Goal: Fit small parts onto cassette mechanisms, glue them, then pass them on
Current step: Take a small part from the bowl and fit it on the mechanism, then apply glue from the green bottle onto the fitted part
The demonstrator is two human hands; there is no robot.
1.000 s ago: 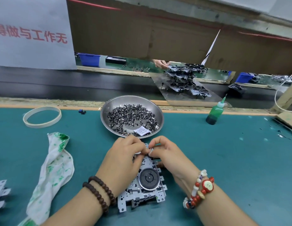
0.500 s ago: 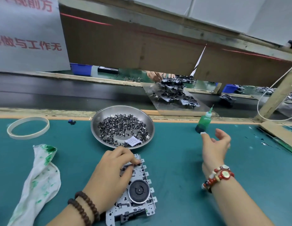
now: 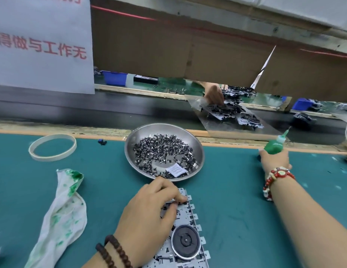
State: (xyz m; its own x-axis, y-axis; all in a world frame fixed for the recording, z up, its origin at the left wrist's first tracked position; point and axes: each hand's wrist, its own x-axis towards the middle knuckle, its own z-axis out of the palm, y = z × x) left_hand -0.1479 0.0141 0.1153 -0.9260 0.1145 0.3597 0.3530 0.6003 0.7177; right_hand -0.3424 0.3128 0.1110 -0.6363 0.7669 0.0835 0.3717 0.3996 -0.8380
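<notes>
Glue bottle [image 3: 275, 147] tilted — nozzle up-right.

Cassette mechanism [image 3: 188, 229]: near end cut off by bottom edge, upper left part hidden under left hand [image 3: 149, 215]; glue bottle [image 3: 274, 147]: base hidden behind right hand [image 3: 275, 159]; white sign [image 3: 43, 45]: cropped top and left

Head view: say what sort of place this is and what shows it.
Most likely an electronics assembly line. A metal dish of small parts sits on the green bench mat, a black conveyor belt runs behind it, and another worker's hand handles a stack of mechanisms across it.
</notes>
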